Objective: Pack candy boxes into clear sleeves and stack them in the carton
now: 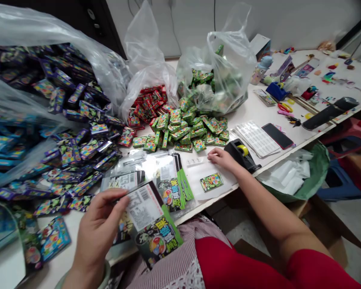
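My left hand [98, 224] grips a black and green printed packet [152, 224] by its upper edge, tilted above the table's front edge. A white label with a barcode covers its upper part. My right hand [224, 158] has its fingertips pinched at the right end of a small white sticker strip [195, 161]. The strip lies on a white backing sheet [195, 180]. On that sheet, just below my right hand, lies one small green candy box [211, 182]. Beside the held packet are stacks of similar packets [171, 184], some in clear plastic.
Small green boxes [183, 128], red boxes [147, 102] and purple boxes [78, 100] spill from clear bags. A black tape dispenser [242, 154], sticker sheets [257, 138] and a phone [277, 135] lie right. A green bag [315, 168] hangs below the table edge.
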{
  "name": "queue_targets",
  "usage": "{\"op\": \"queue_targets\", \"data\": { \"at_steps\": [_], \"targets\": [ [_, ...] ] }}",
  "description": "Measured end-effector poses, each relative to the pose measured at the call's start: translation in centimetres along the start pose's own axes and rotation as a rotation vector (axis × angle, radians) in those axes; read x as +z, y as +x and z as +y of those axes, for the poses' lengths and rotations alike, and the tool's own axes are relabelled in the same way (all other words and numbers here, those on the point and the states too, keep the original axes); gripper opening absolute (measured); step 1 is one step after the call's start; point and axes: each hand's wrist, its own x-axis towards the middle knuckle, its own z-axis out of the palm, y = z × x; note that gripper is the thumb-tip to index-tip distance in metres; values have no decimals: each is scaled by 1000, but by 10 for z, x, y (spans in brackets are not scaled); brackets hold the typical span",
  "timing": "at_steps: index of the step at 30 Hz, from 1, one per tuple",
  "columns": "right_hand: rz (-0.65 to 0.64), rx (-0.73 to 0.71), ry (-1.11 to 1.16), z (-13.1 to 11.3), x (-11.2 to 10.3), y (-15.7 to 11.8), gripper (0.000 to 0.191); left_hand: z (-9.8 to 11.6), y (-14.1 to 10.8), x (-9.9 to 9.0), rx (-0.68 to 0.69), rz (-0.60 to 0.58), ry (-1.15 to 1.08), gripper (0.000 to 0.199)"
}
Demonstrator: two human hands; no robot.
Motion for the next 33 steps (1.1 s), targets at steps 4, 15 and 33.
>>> {"op": "queue_targets", "data": {
  "at_steps": [4, 15, 33],
  "targets": [
    [28, -20, 186, -35, -13, -9, 28, 2, -1, 7, 30, -2, -59, 17],
    [-803, -609, 231, -247, 40, -20, 6, 19, -13, 6, 138, -100, -185, 6],
    [-863, -499, -67, -257, 61, -7, 5, 7, -15, 15, 171, 86, -191, 18]
  ]
}}
